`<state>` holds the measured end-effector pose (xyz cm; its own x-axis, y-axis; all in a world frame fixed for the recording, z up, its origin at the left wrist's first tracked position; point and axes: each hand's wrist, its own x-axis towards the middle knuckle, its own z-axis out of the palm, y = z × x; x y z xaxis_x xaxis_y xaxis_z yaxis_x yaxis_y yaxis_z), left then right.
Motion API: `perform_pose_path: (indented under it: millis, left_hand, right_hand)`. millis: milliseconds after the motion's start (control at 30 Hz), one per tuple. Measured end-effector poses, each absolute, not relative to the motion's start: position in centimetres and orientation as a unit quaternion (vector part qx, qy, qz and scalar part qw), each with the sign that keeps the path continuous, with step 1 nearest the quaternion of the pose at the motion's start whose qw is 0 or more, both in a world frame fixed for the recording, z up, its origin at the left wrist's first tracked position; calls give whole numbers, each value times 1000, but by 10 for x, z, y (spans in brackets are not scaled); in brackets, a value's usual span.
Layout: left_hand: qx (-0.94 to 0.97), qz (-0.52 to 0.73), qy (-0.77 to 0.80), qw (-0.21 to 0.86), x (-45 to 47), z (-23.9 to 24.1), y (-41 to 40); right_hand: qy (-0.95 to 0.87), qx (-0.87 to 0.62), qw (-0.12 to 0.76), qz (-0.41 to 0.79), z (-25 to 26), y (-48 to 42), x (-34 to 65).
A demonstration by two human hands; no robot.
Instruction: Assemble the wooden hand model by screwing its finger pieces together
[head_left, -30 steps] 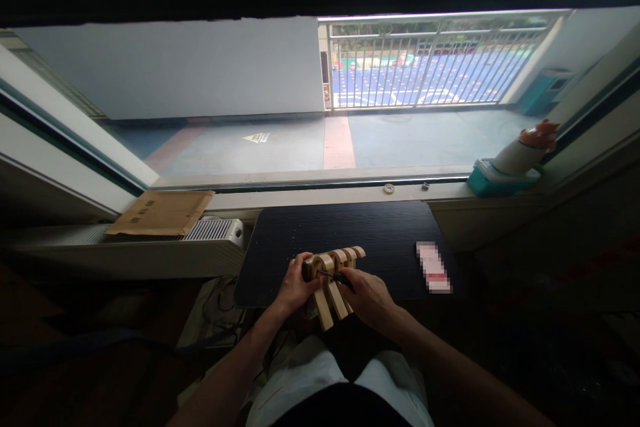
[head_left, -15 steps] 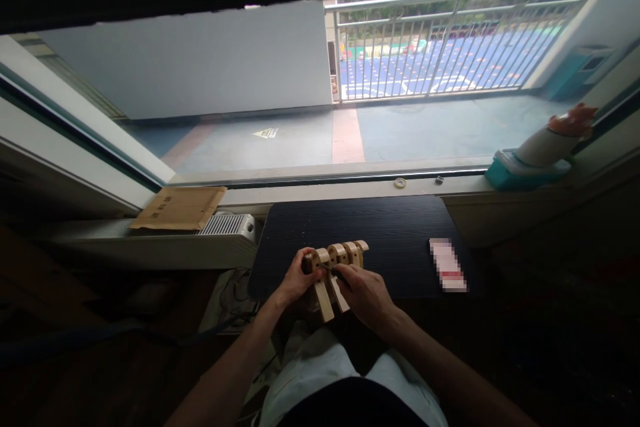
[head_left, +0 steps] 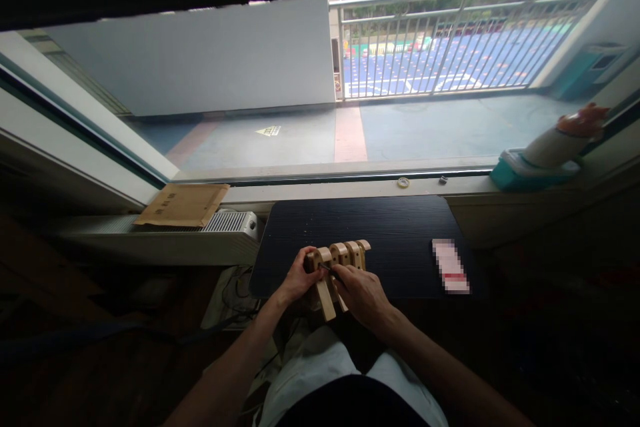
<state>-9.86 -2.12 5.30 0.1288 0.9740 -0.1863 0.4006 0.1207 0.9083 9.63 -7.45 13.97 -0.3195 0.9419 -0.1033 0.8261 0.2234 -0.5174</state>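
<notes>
A pale wooden rack [head_left: 341, 252] with several curved, hook-like pieces and small dark holes rests at the near edge of the black table. My left hand [head_left: 299, 278] grips its left end, fingers behind and thumb in front. A long flat wooden arm [head_left: 326, 300] hangs from the leftmost curved piece, pointing down toward my lap. My right hand [head_left: 367, 295] is closed around a slim dark screwdriver-like tool [head_left: 325, 267]. Its tip points left, to the front of the leftmost piece; whether it sits in a hole is too small to tell. My right fingers cover part of the rack.
The black table [head_left: 380, 223] stands below a window sill. A phone [head_left: 451, 267], blurred out, lies at its right. On the sill are a tape roll [head_left: 403, 183], a small metal bit [head_left: 443, 180] and a teal box [head_left: 530, 173]. A brown envelope [head_left: 185, 205] covers part of the radiator [head_left: 225, 225].
The whole view has shifted slightly. My right hand has turned a little around the tool, and its tip stays at the leftmost piece. My left hand keeps its hold.
</notes>
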Motion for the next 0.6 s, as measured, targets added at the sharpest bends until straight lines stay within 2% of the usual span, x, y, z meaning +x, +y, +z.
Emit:
perform_pose_path:
  millis: [267,500,600]
  left_hand:
    - [592,310,610,427,-88,65,-25]
    - [604,308,615,402,-79,65,-30]
    - [606,302,620,398,-79,64,-31]
  right_hand:
    - [-813,-543,67,198,144,-71,96]
    - [-667,-628,177,360,128,-67,112]
    - [-643,-639,181,381,126,-68,116]
